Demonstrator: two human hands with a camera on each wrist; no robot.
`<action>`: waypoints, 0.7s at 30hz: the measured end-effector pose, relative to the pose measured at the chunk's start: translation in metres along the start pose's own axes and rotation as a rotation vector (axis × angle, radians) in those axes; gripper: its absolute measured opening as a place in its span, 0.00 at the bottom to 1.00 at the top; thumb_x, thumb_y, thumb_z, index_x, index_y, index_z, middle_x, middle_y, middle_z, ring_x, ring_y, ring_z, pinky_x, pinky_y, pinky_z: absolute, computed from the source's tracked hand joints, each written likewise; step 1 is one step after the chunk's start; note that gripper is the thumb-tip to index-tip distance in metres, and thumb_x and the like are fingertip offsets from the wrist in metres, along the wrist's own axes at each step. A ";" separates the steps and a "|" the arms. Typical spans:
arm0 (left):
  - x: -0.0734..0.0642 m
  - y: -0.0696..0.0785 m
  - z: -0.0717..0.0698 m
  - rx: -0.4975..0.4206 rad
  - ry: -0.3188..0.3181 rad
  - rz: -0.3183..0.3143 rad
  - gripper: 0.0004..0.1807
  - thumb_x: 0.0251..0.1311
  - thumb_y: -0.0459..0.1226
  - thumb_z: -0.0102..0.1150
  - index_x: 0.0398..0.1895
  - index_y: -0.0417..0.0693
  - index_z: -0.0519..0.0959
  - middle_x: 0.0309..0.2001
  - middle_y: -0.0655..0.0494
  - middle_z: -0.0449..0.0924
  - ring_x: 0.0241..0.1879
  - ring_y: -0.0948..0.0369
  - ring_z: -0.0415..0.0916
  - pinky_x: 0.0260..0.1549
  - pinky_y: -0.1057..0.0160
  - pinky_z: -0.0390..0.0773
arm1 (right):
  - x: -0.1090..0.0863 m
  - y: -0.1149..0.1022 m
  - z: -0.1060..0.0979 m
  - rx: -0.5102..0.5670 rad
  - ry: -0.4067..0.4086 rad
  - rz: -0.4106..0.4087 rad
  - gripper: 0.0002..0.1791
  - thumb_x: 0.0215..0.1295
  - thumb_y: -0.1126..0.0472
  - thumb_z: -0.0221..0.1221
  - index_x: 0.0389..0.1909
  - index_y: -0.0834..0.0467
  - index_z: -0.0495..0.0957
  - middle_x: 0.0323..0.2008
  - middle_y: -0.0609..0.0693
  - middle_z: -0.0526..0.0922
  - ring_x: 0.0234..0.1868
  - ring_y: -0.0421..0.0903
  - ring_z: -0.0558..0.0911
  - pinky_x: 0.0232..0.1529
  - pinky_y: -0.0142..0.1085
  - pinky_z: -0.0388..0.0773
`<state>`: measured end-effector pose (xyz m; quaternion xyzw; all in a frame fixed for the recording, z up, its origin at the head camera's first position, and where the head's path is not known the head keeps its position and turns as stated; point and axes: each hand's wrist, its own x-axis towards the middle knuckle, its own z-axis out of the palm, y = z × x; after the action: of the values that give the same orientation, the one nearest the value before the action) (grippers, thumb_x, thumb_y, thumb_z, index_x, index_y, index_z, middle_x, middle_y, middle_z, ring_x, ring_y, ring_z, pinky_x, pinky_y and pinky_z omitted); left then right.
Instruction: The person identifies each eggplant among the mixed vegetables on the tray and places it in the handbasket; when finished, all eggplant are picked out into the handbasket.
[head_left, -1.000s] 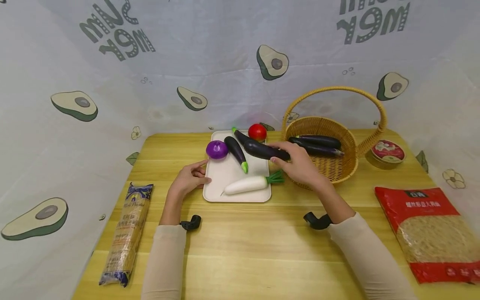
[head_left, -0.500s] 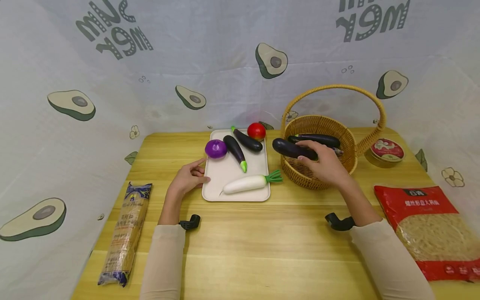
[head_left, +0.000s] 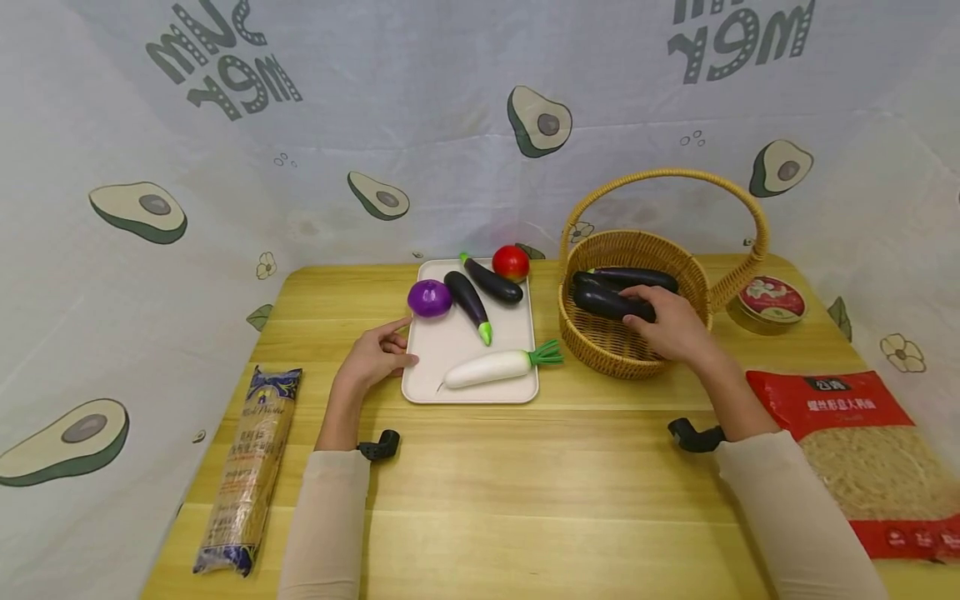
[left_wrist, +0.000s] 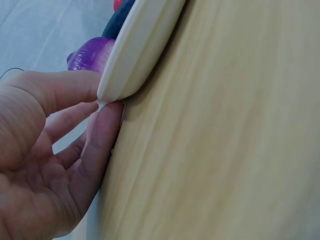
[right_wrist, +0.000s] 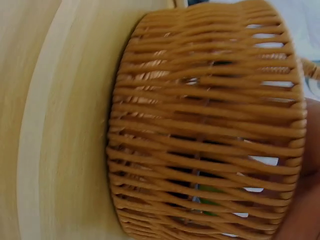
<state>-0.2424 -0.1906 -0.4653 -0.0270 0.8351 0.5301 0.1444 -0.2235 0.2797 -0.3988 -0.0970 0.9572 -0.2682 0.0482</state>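
My right hand (head_left: 671,325) grips a dark eggplant (head_left: 600,301) inside the wicker basket (head_left: 600,357), where more eggplants (head_left: 637,279) lie behind it. In the right wrist view the woven basket wall (right_wrist: 205,125) hides most of that hand. At the left edge of the white tray (head_left: 431,387), my left hand (head_left: 372,357) pinches the rim. The left wrist view shows its thumb and fingers at the tray's corner. On the tray lie a purple onion (head_left: 430,298), two green-tipped eggplants (head_left: 468,302), a red tomato (head_left: 511,262) and a white radish (head_left: 487,369), its green top over the right rim.
A long pasta packet (head_left: 251,467) lies at the left of the wooden table (head_left: 525,492). To the right are a red pasta bag (head_left: 862,450) and a round tin (head_left: 768,304) beside the basket. The basket's tall handle (head_left: 675,174) arches above it.
My right hand has carried the eggplant rightward from over the tray and lowered it into the basket. The left hand has stayed at the tray's edge.
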 end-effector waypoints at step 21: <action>0.000 0.000 0.000 -0.006 0.004 -0.009 0.41 0.58 0.31 0.73 0.75 0.61 0.71 0.50 0.46 0.73 0.43 0.56 0.71 0.36 0.64 0.85 | 0.014 0.008 0.004 -0.036 -0.019 0.031 0.27 0.77 0.55 0.58 0.70 0.65 0.70 0.67 0.72 0.71 0.65 0.72 0.70 0.63 0.67 0.69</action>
<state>-0.2421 -0.1909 -0.4657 -0.0323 0.8337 0.5319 0.1450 -0.2383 0.2815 -0.4076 -0.0857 0.9628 -0.2492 0.0594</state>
